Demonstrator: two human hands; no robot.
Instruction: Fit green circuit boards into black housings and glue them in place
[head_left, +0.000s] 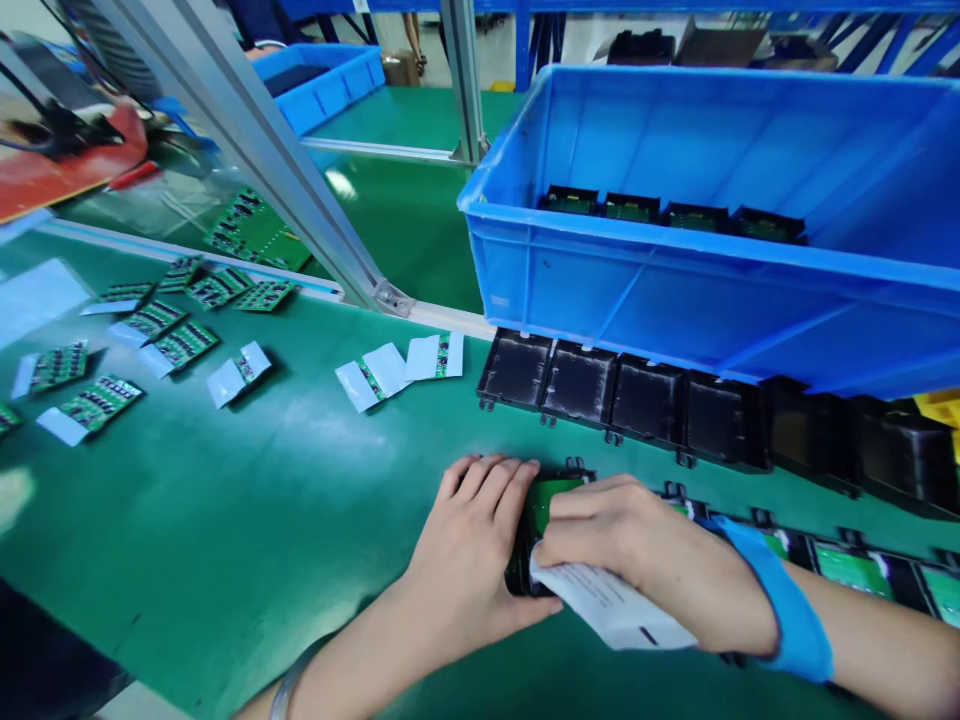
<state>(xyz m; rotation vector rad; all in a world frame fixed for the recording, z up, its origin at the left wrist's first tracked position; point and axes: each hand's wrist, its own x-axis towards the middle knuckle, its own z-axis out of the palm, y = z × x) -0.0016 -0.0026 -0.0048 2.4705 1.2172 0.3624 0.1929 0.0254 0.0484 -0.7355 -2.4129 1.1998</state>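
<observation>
My left hand (476,535) is wrapped around the left side of a small black plastic case (519,570) lying on the bench. Inside that case lies a green circuit board (551,492), partly covered by my fingers. My right hand (619,525) grips a white squeeze tube (615,605) with small print and a dark mark near its flat end. The tube's tip is down at the case, hidden behind my fingers. Under and beside my right forearm runs a row of black cases with green boards (851,570).
Black empty cases (577,383) line the front of a large blue bin (697,290), which holds several cases with boards (630,207). Small circuit boards with white backing (180,345) lie scattered at left. A metal post (262,150) rises behind them. Farther back sits another blue bin (330,85).
</observation>
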